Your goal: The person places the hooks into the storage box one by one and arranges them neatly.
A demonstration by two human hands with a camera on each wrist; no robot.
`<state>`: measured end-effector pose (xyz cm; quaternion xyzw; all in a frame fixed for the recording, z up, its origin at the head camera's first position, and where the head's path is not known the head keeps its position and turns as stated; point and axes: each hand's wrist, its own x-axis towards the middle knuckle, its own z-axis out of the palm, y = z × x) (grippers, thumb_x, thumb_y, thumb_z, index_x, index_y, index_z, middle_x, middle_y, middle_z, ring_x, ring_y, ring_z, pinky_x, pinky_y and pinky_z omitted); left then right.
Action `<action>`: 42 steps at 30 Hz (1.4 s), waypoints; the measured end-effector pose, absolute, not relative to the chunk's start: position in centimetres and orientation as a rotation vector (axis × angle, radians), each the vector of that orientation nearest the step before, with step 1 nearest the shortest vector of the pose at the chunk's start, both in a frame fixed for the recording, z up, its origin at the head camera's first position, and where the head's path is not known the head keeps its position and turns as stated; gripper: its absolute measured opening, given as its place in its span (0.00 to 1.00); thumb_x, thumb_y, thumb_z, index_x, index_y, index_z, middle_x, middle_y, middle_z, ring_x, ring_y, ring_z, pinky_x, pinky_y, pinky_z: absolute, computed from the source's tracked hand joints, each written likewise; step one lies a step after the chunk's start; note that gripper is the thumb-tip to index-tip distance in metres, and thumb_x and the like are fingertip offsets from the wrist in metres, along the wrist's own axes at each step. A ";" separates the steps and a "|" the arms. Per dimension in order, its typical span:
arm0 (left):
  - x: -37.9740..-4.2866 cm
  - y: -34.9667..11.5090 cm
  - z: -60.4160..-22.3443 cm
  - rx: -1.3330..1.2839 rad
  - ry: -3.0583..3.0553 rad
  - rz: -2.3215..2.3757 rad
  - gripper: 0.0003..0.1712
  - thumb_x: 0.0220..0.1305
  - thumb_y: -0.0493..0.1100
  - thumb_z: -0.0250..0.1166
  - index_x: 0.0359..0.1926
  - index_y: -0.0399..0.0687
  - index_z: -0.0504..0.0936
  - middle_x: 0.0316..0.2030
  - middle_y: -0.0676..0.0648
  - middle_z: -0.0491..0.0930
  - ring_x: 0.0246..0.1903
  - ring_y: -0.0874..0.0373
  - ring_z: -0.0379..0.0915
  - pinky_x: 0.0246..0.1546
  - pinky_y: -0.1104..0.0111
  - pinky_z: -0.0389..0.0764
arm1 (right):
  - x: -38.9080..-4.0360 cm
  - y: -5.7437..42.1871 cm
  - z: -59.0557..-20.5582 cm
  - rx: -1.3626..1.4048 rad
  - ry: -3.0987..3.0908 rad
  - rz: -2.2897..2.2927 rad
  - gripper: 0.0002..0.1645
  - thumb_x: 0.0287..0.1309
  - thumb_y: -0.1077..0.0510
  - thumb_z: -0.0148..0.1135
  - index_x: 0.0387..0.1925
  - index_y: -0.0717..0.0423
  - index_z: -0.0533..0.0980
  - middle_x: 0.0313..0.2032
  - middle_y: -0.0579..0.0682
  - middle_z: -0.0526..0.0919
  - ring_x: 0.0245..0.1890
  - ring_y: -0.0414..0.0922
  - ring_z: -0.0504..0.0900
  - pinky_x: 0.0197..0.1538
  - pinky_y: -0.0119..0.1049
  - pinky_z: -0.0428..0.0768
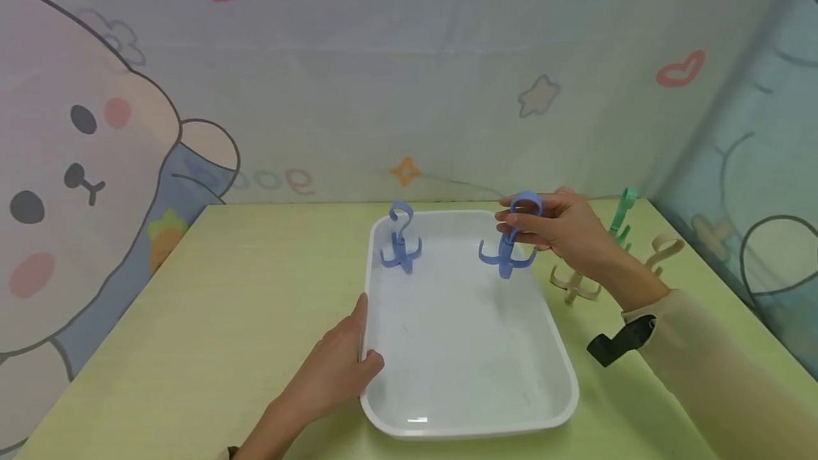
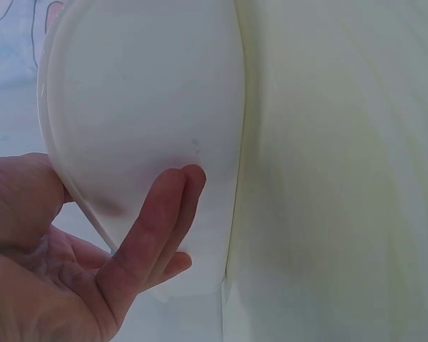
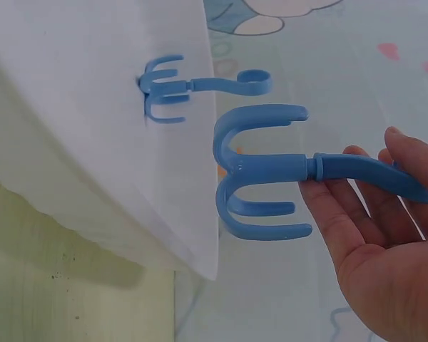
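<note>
A white tray [image 1: 447,353] lies on the table. In it, near the far left corner, a blue multi-prong hook [image 1: 401,255] stands upright on its prongs. My right hand [image 1: 571,229] holds a second blue hook [image 1: 505,261] by its curved upper stem, above the tray's far right part. Seen from the right wrist, that hook's prongs [image 3: 232,171] hang apart from the tray. At the tray's left edge my left hand [image 1: 339,360] grips the rim, thumb over the top. The left wrist view has its fingers [image 2: 146,242] against the outer wall [image 2: 157,92].
Right of the tray stand a beige hook [image 1: 574,288], another beige hook [image 1: 666,245] and a green hook [image 1: 623,213], partly behind my right arm. A printed cloth [image 1: 358,77] hangs behind the table [image 1: 243,289].
</note>
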<state>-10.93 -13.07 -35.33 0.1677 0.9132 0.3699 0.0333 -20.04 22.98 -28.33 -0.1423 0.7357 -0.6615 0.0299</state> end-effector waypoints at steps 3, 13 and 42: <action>-10.8 -13.1 -35.3 0.510 2.805 1.140 0.51 0.60 0.36 0.61 0.82 0.28 0.51 0.75 0.30 0.67 0.65 0.44 0.76 0.61 0.49 0.80 | -20.7 22.7 -28.8 -0.436 2.268 -2.030 0.13 0.70 0.62 0.66 0.52 0.62 0.87 0.46 0.46 0.93 0.49 0.44 0.92 0.55 0.38 0.86; -10.7 -13.2 -35.3 0.511 2.804 1.138 0.51 0.60 0.36 0.61 0.82 0.29 0.51 0.74 0.31 0.68 0.65 0.45 0.76 0.60 0.49 0.81 | -22.3 22.1 -29.4 -0.333 2.314 -1.952 0.25 0.72 0.61 0.64 0.64 0.74 0.76 0.51 0.49 0.91 0.50 0.42 0.91 0.58 0.40 0.85; -10.6 -13.2 -35.4 0.530 2.820 1.122 0.50 0.61 0.36 0.60 0.81 0.27 0.52 0.75 0.30 0.66 0.68 0.41 0.74 0.63 0.47 0.79 | -27.2 18.6 -30.8 -0.228 2.252 -1.946 0.26 0.70 0.61 0.66 0.64 0.71 0.77 0.52 0.53 0.88 0.47 0.43 0.91 0.57 0.41 0.86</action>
